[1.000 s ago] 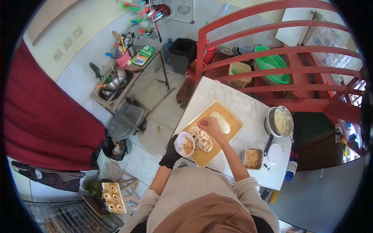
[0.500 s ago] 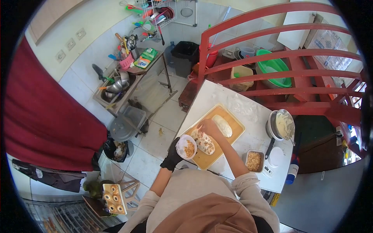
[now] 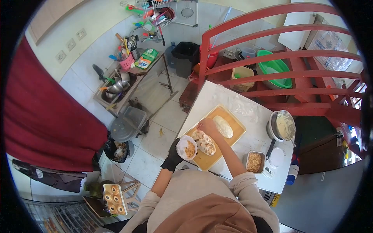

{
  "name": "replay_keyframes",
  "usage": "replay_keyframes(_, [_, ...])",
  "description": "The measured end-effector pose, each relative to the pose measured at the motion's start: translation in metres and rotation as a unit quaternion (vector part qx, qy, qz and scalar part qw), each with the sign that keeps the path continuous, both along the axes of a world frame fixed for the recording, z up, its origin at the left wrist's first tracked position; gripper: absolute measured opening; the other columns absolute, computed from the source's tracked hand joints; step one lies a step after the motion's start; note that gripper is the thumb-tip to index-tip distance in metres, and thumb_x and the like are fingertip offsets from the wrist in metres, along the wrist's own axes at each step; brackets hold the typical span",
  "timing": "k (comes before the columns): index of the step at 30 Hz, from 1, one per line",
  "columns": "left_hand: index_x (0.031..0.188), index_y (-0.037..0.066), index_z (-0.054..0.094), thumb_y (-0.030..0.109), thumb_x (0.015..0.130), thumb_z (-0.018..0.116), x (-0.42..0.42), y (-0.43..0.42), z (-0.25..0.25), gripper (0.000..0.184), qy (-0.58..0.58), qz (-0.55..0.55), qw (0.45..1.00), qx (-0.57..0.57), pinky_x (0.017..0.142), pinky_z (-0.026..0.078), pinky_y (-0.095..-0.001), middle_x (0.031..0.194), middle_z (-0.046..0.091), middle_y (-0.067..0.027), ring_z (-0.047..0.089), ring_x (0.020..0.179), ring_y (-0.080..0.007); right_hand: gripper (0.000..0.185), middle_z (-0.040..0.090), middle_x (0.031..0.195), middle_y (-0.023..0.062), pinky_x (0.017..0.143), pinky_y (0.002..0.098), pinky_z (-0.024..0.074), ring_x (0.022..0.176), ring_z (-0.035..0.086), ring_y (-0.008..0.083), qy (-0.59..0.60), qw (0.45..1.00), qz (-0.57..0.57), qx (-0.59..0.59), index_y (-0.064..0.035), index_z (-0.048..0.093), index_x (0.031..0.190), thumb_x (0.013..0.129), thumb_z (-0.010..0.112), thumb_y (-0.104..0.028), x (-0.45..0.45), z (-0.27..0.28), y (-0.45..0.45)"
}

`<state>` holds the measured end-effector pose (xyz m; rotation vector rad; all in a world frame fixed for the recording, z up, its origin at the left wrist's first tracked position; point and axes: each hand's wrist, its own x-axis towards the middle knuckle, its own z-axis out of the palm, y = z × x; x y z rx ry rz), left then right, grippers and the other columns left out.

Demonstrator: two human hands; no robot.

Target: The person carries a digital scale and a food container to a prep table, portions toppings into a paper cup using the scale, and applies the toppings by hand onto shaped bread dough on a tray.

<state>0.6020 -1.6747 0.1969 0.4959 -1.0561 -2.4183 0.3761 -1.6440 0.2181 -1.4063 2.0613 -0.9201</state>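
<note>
My left hand [image 3: 172,156], in a black glove, holds a white fluted paper cup [image 3: 186,148] with chopped nuts lying in it. My bare right hand [image 3: 207,126] is over the far end of a cream-coated loaf [image 3: 204,142] dotted with nut pieces. Its fingers point down and look drawn together; whatever lies between them is too small to make out. Beside that loaf is a second, plain cream-coated loaf [image 3: 223,127]. Both rest on a yellowish tray [image 3: 235,139].
On the white table [image 3: 202,101] are a metal tin of chopped nuts [image 3: 254,162], a knife [image 3: 270,148], a white scale [image 3: 275,159] and a bowl of cream [image 3: 284,125]. A red railing [image 3: 287,73] runs behind. Ring-shaped pastries [image 3: 113,198] sit on a tray at lower left.
My right hand has shifted slightly over the loaf's far end. The left hand and paper cup stay nearly in place.
</note>
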Motion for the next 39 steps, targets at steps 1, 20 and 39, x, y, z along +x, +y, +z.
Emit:
replay_keyframes(1, [0.113,0.004,0.048,0.022,0.09,0.042,0.001,0.0,0.001,0.029,0.034,-0.009,0.993,0.116,0.089,0.045,-0.0395,0.11,0.055,-0.0104,0.054,0.102,-0.0228,0.009,0.063,0.064,0.009,0.059,0.0342,0.0502,0.063,0.063,0.0241,0.026,1.0,-0.01,0.014,-0.0099,0.068,0.064,0.057,0.07,-0.014,0.0,0.005,0.004])
replay_keyframes(20, [0.117,0.002,0.046,0.013,0.088,0.045,-0.002,0.012,0.044,0.031,-0.109,0.034,0.827,-0.55,0.09,0.042,-0.0349,0.116,0.05,-0.0102,0.052,0.103,-0.0213,0.025,0.061,0.07,0.0114,0.063,0.0334,0.0482,0.067,0.061,0.0255,0.065,0.962,0.227,-0.136,-0.0046,0.063,0.085,0.06,0.063,-0.001,0.082,0.054,0.043])
replay_keyframes(39, [0.108,0.004,0.049,0.012,0.081,0.057,0.003,-0.004,-0.016,0.029,-0.015,0.071,0.995,0.065,0.082,0.048,-0.0328,0.099,0.057,-0.0084,0.057,0.093,-0.0179,0.011,0.064,0.067,0.0062,0.056,0.0243,0.0486,0.06,0.06,0.0118,-0.118,0.981,0.106,-0.108,0.001,0.063,0.078,0.067,0.061,0.003,0.032,0.055,0.025])
